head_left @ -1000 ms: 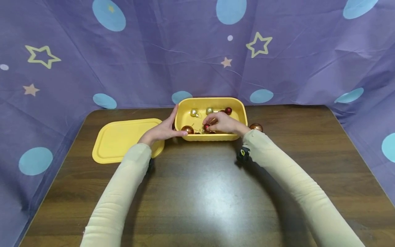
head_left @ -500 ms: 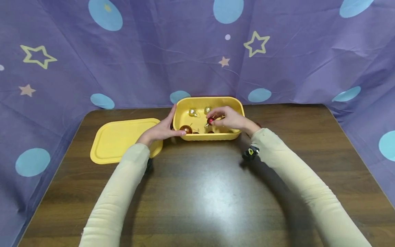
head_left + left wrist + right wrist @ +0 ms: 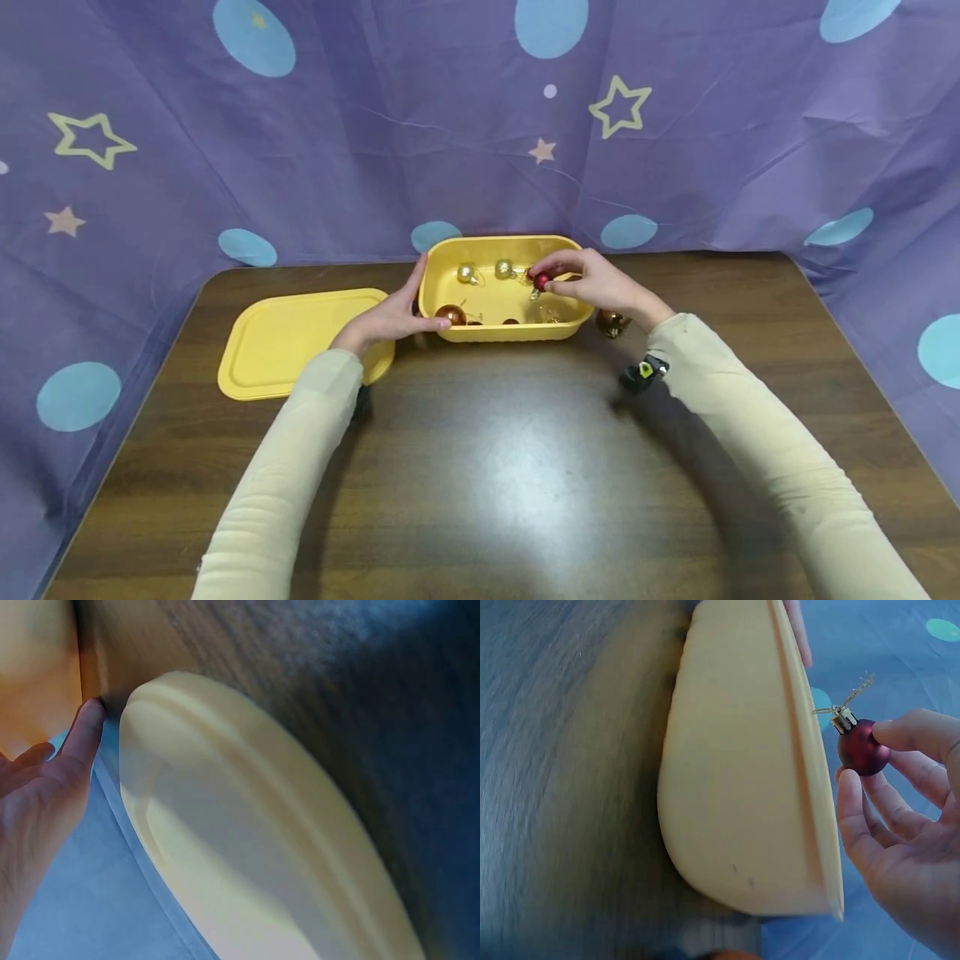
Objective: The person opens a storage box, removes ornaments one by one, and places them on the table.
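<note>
A yellow plastic box [image 3: 507, 333] sits at the back of the table with several Christmas baubles in it. My left hand [image 3: 387, 320] spans its left end, fingers spread and fairly straight, thumb along the front rim; in the left wrist view an extended finger touches the box wall [image 3: 37, 675]. Over the right part of the box, my right hand [image 3: 597, 282] pinches a small dark red bauble [image 3: 864, 748] between thumb and fingers, its gold cap and cord showing. Inside lie two gold baubles [image 3: 504, 269] and a copper bauble [image 3: 452, 315]; others are partly hidden by the front wall and my right hand.
The yellow lid [image 3: 292, 342] lies flat on the wooden table [image 3: 480, 467], left of the box. A copper-brown bauble [image 3: 612, 322] rests just outside the box's right end. A purple curtain [image 3: 480, 150] with stars and dots hangs directly behind the table.
My right hand has moved right and slightly up with the red bauble, from the middle of the box towards its right end. My left hand stays at the box's left end.
</note>
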The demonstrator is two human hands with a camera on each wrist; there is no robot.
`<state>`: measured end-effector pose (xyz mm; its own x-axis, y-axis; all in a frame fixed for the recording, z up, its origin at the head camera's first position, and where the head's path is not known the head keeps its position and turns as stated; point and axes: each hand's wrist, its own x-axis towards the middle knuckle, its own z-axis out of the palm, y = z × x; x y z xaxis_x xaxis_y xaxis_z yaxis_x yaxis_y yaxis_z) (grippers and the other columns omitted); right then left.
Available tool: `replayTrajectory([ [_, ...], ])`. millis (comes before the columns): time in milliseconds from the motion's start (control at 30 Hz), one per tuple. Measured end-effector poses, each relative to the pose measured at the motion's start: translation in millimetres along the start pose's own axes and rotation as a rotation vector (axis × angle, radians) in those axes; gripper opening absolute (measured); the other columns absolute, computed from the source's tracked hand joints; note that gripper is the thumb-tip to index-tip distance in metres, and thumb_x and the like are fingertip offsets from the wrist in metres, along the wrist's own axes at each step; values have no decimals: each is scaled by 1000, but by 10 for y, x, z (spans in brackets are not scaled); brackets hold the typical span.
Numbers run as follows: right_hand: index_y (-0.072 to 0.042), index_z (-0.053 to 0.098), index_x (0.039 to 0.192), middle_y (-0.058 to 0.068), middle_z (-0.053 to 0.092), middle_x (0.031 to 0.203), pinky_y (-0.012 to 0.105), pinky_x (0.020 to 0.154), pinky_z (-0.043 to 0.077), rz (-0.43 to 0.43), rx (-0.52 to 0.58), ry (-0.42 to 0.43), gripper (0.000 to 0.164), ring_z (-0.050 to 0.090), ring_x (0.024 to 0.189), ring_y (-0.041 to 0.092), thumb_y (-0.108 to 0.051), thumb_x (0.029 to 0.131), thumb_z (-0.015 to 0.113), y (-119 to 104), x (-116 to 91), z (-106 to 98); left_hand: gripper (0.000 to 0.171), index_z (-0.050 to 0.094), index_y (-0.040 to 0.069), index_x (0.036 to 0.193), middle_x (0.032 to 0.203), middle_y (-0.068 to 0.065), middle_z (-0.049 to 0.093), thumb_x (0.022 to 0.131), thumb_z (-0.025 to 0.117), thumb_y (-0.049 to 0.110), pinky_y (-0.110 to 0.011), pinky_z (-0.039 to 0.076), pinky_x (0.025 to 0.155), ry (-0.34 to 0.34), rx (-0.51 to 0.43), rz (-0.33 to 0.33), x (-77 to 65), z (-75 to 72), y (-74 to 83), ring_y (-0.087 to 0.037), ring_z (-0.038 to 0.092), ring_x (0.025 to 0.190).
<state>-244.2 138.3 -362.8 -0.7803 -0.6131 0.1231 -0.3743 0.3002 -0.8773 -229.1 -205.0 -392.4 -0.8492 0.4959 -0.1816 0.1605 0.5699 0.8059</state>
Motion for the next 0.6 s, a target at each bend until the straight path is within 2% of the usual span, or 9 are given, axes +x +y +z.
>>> replayTrajectory([
  [100, 6, 63, 120, 17, 65, 113, 27, 86, 46, 9, -22, 27, 29, 59, 103, 25, 0, 92, 61, -5, -71, -82, 116, -22, 25, 151, 159, -11, -11, 86, 74, 29, -47, 13, 113, 8, 2, -2, -7, 2, -1, -30, 12, 142],
  [333, 4, 63, 121, 16, 65, 112, 24, 78, 47, 30, -80, 68, 30, 59, 95, 25, -4, 92, 62, 13, -239, -228, 115, -22, 21, 151, 159, -12, -13, 87, 73, 28, -50, 10, 113, 11, 15, 12, -15, 13, 4, -33, 3, 144],
  [467, 4, 63, 121, 17, 66, 109, 23, 81, 48, 47, -56, 80, 30, 60, 98, 21, -2, 92, 61, 28, -339, -298, 115, -23, 20, 151, 158, -12, -13, 87, 73, 25, -51, 9, 113, 7, 8, -3, -19, 17, 24, -33, 2, 143],
  [500, 3, 63, 121, 16, 66, 109, 23, 81, 49, 52, -46, 86, 30, 61, 99, 21, -2, 91, 61, 26, -363, -314, 114, -22, 19, 151, 158, -13, -14, 88, 72, 23, -51, 9, 113, 1, 0, -9, -45, 15, 78, -34, 2, 143],
  [600, 4, 63, 121, 17, 66, 109, 23, 82, 49, 57, -35, 109, 30, 62, 99, 19, -2, 92, 62, 23, -437, -370, 114, -23, 22, 151, 158, -10, -16, 88, 72, 24, -51, 8, 113, -15, -21, -30, -50, 8, 97, -31, -1, 144],
])
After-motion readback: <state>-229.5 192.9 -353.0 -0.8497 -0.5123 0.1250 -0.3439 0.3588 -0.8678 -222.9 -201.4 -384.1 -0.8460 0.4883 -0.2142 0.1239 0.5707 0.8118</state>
